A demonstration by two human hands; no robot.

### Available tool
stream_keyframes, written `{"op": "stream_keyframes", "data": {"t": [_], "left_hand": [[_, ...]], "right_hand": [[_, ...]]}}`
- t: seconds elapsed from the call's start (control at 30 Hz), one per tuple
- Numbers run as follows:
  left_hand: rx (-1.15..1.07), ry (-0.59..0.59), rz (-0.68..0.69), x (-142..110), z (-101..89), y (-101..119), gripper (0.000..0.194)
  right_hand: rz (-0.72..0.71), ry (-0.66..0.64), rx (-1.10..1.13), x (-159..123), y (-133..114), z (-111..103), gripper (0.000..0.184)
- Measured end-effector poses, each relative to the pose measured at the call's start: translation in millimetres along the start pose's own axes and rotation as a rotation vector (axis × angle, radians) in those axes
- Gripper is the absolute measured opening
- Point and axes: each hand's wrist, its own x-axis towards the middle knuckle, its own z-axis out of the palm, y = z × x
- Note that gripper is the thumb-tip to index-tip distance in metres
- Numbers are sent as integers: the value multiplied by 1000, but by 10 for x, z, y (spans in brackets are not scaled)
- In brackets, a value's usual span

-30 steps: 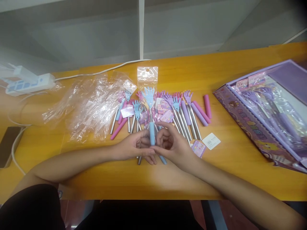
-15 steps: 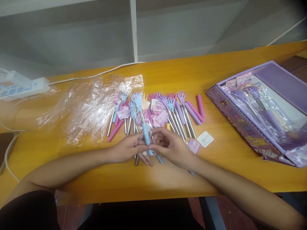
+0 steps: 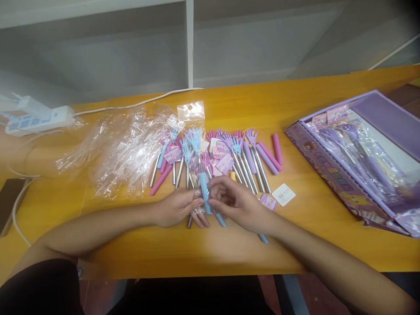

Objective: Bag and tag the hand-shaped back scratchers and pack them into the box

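At far left lies the power strip (image 3: 41,120), then loose clear bags (image 3: 127,151) in a heap. The left hand (image 3: 180,207) is nearly closed, thumb and forefinger pinching film beside the handle, its other fingers spread loosely below. Between the hands is the blue scratcher (image 3: 204,188), inside a clear bag (image 3: 190,112), head away from the person, above the pile (image 3: 247,168). The right hand (image 3: 239,203) curls, thumb and forefinger nearly meeting at the handle's right side. Further right come a white card (image 3: 284,194) and the purple box (image 3: 331,170), holding bagged scratchers (image 3: 364,151).

The film looks thin and slick: pulling it from both sides could split it, and a slack pinch could drop the scratcher onto the pile.

Compared with a second ago, the scratcher leans more to the left at its head, no longer upright.
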Motion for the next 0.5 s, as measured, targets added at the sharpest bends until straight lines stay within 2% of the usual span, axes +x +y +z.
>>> {"op": "stream_keyframes", "data": {"t": [0.27, 0.33, 0.5], "left_hand": [[12, -17, 18, -5, 0, -9, 48], [21, -9, 15, -1, 4, 8, 47], [27, 31, 15, 3, 12, 16, 39]], "right_hand": [[10, -16, 129, 2, -5, -5, 13], [3, 2, 41, -10, -31, -10, 16], [-41, -11, -388, -26, -103, -28, 36]]}}
